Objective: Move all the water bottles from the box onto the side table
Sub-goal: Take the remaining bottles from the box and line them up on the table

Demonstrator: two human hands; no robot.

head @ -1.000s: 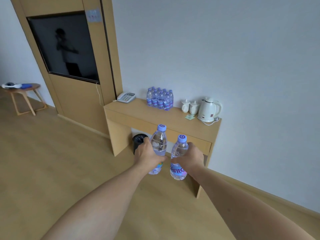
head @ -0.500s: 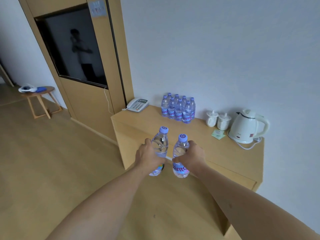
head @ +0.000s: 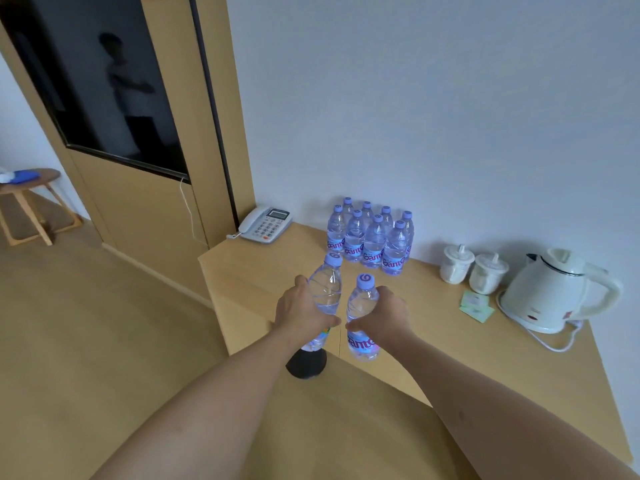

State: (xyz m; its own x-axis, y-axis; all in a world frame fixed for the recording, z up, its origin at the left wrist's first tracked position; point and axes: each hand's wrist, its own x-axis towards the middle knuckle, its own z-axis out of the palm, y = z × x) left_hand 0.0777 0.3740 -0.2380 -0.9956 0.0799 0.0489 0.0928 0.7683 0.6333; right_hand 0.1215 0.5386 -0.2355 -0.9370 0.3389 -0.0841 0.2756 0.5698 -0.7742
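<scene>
Both hands are wrapping fully around a bottle each: the left hand (head: 302, 311) is gripping the left bottle (head: 325, 289) round its middle, tilted a little with the cap leaning away to the right, and the right hand (head: 387, 317) is holding the right bottle (head: 362, 306) close to upright, fingers curling over the label. The two bottles are riding just beside each other, above the near edge of the side table (head: 433, 344), not yet resting on it.

To do this step well, I judge each bottle should be brought forward and lowered upright onto bare wood just in front of the standing bottles (head: 370, 237), base flat before the fingers are loosening, so neither carried bottle is knocking the row over. The tilted one wants straightening first.

Those standing bottles are clustering in two tight rows against the wall, all capped and apparently full of clear water. The box is not showing in this view, so how many remain in it cannot be told. Further right, two white cups (head: 472, 273) are sitting with lids on, contents hidden, and a white kettle (head: 550, 292) is standing closed beside them.
</scene>
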